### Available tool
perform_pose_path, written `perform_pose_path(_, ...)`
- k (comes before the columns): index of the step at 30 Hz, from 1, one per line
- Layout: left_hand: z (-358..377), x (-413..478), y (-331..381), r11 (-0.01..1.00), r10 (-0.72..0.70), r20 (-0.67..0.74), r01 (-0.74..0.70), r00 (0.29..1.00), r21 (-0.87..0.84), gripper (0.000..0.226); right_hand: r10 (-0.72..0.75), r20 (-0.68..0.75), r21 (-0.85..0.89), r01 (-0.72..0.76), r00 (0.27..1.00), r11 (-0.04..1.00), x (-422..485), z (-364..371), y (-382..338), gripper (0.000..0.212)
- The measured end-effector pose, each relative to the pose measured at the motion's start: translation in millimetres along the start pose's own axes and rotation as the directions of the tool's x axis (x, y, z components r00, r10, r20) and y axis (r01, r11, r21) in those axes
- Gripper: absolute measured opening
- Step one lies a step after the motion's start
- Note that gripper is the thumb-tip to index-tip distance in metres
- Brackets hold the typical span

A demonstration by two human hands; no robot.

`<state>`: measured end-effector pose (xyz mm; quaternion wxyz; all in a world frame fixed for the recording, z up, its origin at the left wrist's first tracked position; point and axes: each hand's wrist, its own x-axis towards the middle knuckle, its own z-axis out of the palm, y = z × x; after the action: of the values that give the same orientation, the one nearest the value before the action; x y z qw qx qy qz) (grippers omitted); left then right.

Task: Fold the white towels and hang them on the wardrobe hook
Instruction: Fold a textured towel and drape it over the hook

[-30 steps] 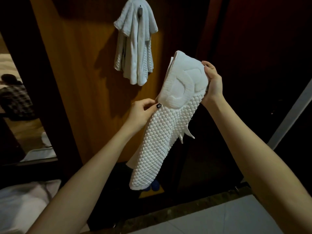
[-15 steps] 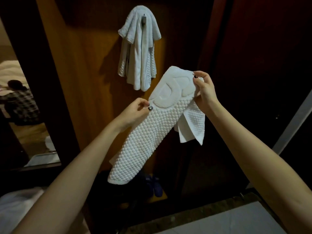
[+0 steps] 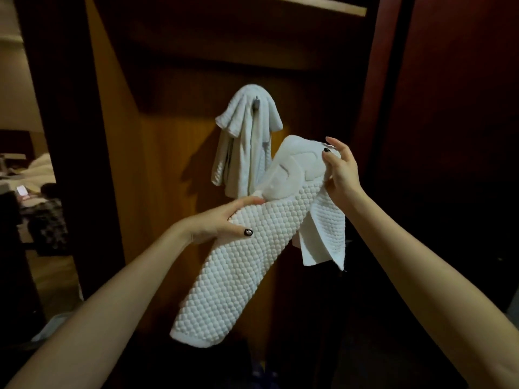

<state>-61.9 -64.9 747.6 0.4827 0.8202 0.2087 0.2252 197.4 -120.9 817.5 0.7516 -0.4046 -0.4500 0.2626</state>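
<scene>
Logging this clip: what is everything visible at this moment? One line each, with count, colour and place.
held towel: one, white, bobbled, centre, slanting between both hands, a loose flap hanging under the right hand.
hung towel: one, white, draped over the hook, behind the held towel.
hook: one, grey, on the wardrobe panel.
wardrobe panel: one, orange-brown wood, centre.
red panel: one, dark red, right.
bedding: white, far left, in the room beyond.
left hand: one, dark nails, grips the held towel's middle.
right hand: one, dark nails, pinches its upper end.
</scene>
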Motion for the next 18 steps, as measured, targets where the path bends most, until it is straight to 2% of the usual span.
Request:
perform_pose_path(2, -16, 3, 3, 1.000, 0.004, 0.004, -0.004, 1.000, -0.014, 0.061, -0.013, 0.000, -0.005, 0.013, 1.000, 1.000, 14, 4, -1, 0.029)
perform_pose_path(5, -44, 13, 5, 1.000, -0.004, -0.047, 0.005, 0.999, 0.012, 0.050, -0.033, -0.019, 0.008, 0.033, 0.999, 0.999, 34, 9, -5, 0.027)
perform_pose_path(7, -59, 25, 12, 0.994, 0.003, -0.038, 0.001, 0.999, 0.110, 0.047, -0.025, -0.040, 0.033, 0.026, 0.999, 0.999, 51, 13, -7, 0.026)
perform_pose_path(9, -76, 38, 25, 0.979, 0.004, -0.028, 0.002, 1.000, 0.206, 0.049, -0.040, -0.058, -0.016, 0.040, 0.997, 0.999, 69, 18, -8, 0.025)
perform_pose_path(11, -99, 52, 36, 0.972, 0.034, -0.079, -0.015, 0.996, 0.233, 0.050, -0.103, -0.080, -0.143, 0.090, 0.991, 0.986, 93, 22, -7, 0.025)
perform_pose_path(14, -142, 65, 51, 0.966, 0.108, -0.175, -0.061, 0.979, 0.253, 0.048, -0.270, -0.032, -0.304, 0.248, 0.962, 0.920, 130, 29, -3, 0.024)
perform_pose_path(18, -200, 83, 64, 0.951, 0.183, -0.293, -0.093, 0.938, 0.295, 0.035, -0.411, 0.053, -0.348, 0.403, 0.910, 0.847, 182, 39, 1, 0.029)
